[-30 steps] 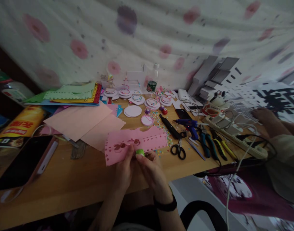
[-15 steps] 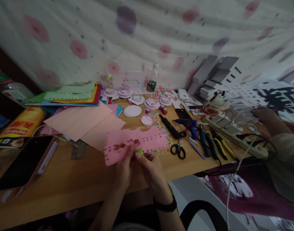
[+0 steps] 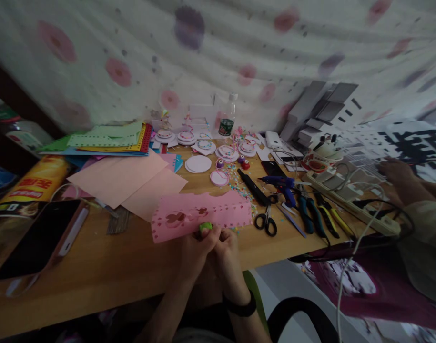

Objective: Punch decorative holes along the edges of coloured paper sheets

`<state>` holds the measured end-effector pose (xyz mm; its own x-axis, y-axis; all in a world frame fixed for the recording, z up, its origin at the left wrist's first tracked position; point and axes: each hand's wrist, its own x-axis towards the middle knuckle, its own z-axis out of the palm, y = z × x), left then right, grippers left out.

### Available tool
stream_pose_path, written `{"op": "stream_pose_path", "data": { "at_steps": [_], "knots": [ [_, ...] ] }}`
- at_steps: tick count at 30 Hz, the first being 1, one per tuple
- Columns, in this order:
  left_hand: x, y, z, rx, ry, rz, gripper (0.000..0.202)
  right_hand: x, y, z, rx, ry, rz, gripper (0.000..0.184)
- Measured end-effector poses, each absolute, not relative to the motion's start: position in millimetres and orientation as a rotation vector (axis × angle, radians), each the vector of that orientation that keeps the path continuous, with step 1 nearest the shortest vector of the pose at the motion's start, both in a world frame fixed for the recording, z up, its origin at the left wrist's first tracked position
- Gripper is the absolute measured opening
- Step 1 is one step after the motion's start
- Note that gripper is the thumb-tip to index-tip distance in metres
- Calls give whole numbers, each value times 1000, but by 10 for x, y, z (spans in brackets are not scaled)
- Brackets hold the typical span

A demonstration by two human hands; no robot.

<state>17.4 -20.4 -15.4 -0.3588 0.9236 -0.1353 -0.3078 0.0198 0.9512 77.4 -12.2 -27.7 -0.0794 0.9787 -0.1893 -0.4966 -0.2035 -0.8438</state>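
Note:
A sheet of pink paper [image 3: 189, 205] with small punched shapes along its edges and larger cut-outs at its left is held above the table's front part. A small green paper punch [image 3: 205, 226] sits at its near edge. My left hand [image 3: 197, 247] is closed around the punch, its thumb stretched to the right. My right hand [image 3: 227, 245] is closed beside it, touching the left, with its fingers at the paper's near edge. Part of its grip is hidden.
Scissors [image 3: 265, 224], a blue glue gun [image 3: 280, 185], pliers [image 3: 307, 216] and a power strip [image 3: 349, 205] lie right. Light pink sheets [image 3: 117, 178] and a phone [image 3: 39, 238] lie left. Beaded discs [image 3: 227, 152] and a bottle [image 3: 228, 116] stand behind. Another person's arm [image 3: 400, 178] is far right.
The left hand has moved from the paper's cut-outs to the green punch. The right hand has shifted off the punch to its right. The paper has tilted and moved slightly.

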Motion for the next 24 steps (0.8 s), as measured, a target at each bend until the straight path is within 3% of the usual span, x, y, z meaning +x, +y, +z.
{"op": "stream_pose_path", "data": {
  "at_steps": [11, 18, 24],
  "knots": [
    [164, -248, -63, 755, 1344, 1569, 21, 768, -212, -120, -981, -737, 1588, 25],
    [-3, -194, -107, 494, 971, 1581, 51, 838, -74, -216, -869, -728, 1546, 26],
    [-16, -141, -154, 332, 1015, 1614, 56, 854, -63, -247, -789, -770, 1614, 27]
  ]
}}
